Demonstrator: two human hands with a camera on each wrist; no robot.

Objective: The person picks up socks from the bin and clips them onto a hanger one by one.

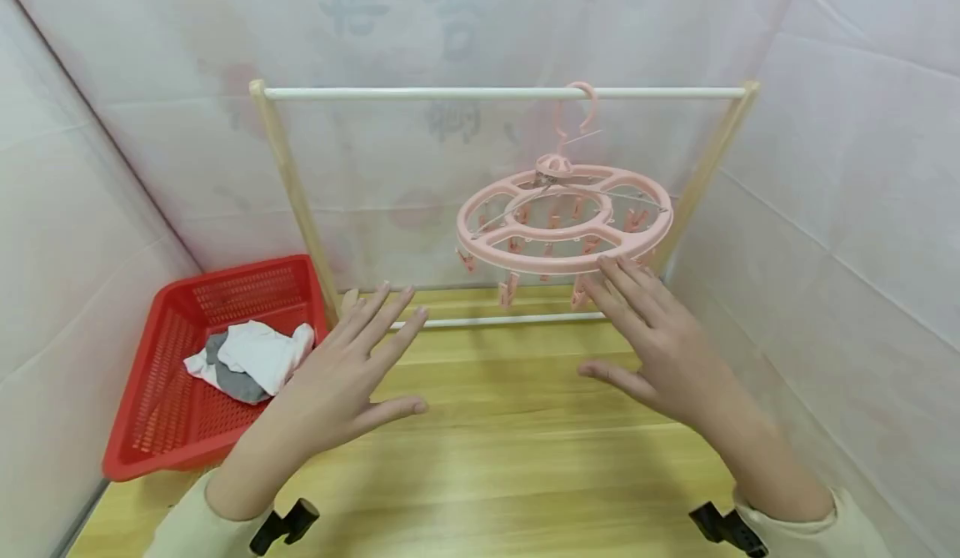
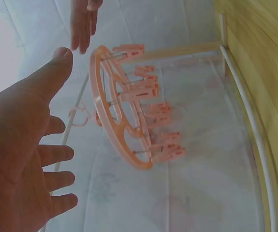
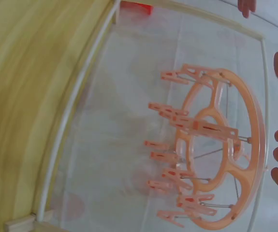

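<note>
Nearest, along the bottom of the frame, are two pale sleeves [image 1: 198, 529], each with a small black mount [image 1: 285, 527] at the cuff; above them the left hand [image 1: 348, 374] is spread open at lower left of centre, thumb well out, with nothing in it; the right hand [image 1: 660, 354], right of centre, is likewise open, fingers extended, and holds nothing; its fingertips overlap the hanger's edge in the head view, though both wrist views show a gap.

Beneath lies a wooden tabletop [image 1: 487, 458]; at left, near the left hand, stands a red basket [image 1: 247, 291] holding crumpled white cloth [image 1: 258, 354] and grey cloth [image 1: 238, 383]; these look soft, limp and light, unlikely to break, best pinched by an edge or gathered fold.

Farther off, right of centre, hangs a pink clip hanger [image 1: 558, 233], its ring slightly tilted, small pegs [image 1: 508, 289] dangling below; it looks like light, stiff, smooth plastic, probably quick to swing or twist if nudged; the outer rim seems the best place to steady it, the hook [image 1: 592, 108] the place to lift it, and the pegs and thin cords the parts to spare from strain.

The hook sits over the white top bar [image 1: 420, 93] of a rack with wooden posts [image 1: 288, 178]; behind everything, a pale, faintly printed curtain [image 1: 367, 199] fills the upper frame.
</note>
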